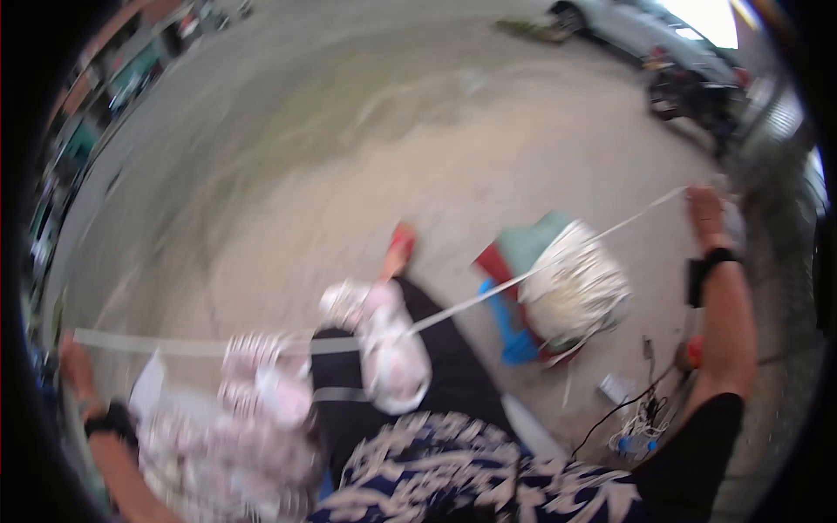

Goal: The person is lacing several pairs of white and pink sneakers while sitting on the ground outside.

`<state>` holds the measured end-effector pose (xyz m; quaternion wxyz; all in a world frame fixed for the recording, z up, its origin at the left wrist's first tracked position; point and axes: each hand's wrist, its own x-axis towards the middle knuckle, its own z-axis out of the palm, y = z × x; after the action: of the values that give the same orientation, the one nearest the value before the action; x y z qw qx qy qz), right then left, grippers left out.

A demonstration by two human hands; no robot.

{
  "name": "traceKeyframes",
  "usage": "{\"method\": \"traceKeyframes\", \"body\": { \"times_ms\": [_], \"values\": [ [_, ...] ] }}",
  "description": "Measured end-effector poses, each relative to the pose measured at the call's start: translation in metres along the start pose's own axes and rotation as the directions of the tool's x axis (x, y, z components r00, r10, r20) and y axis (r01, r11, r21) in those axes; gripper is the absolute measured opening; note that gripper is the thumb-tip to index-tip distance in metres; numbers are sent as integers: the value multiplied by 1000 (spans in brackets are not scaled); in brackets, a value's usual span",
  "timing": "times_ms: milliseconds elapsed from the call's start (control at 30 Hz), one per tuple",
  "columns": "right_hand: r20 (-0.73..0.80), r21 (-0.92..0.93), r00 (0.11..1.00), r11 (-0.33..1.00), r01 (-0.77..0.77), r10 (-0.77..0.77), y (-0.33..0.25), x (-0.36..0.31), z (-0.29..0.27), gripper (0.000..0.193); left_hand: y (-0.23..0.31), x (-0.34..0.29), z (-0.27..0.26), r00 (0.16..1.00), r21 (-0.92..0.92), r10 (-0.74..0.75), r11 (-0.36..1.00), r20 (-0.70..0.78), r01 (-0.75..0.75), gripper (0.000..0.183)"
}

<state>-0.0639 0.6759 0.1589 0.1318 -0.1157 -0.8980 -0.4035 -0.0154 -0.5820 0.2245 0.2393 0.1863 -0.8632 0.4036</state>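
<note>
Bare ground (488, 157), dusty and pale, spreads outdoors, with a car (632, 30) and a motorbike (693, 96) at the upper right and buildings (105, 74) along the upper left. Across it all runs a white band (471, 302), drawn out between the person's widely spread arms. The left grip (77, 366), at the far left, is closed on one end; the right grip (704, 213), higher up at the right, is clenched on the other. Both are blurred, so single fingers cannot be told.

The band passes over the lap, where a pink-and-white bundle (397, 375) rests on dark trousers (445, 331); how the two lie against each other is unclear. More such pieces (227, 462) are heaped at the lower left. Right of the legs, a cream coil (575, 283) sits on green and red cloth (532, 240), beside a blue thing (506, 322). Tangled cables (645, 423) lie below the right forearm.
</note>
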Motion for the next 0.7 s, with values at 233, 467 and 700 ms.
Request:
{"method": "traceKeyframes", "body": {
  "times_ms": [233, 467, 700],
  "values": [
    [-177, 306, 969, 945, -113, 173, -37, -1, -110, 9, 110, 31, -18, 930, -635, -326, 758, -172, 148, 22],
    [-310, 374, 921, 921, -110, 236, -38, 25, -119, 13, 107, 77, -58, 896, -667, -309, 745, -319, 20, 21],
    [-650, 711, 543, 677, 189, 531, -82, 99, -230, 4, 160, 145, -157, 815, -815, -399, 561, -421, -146, 20]
  ]
}}
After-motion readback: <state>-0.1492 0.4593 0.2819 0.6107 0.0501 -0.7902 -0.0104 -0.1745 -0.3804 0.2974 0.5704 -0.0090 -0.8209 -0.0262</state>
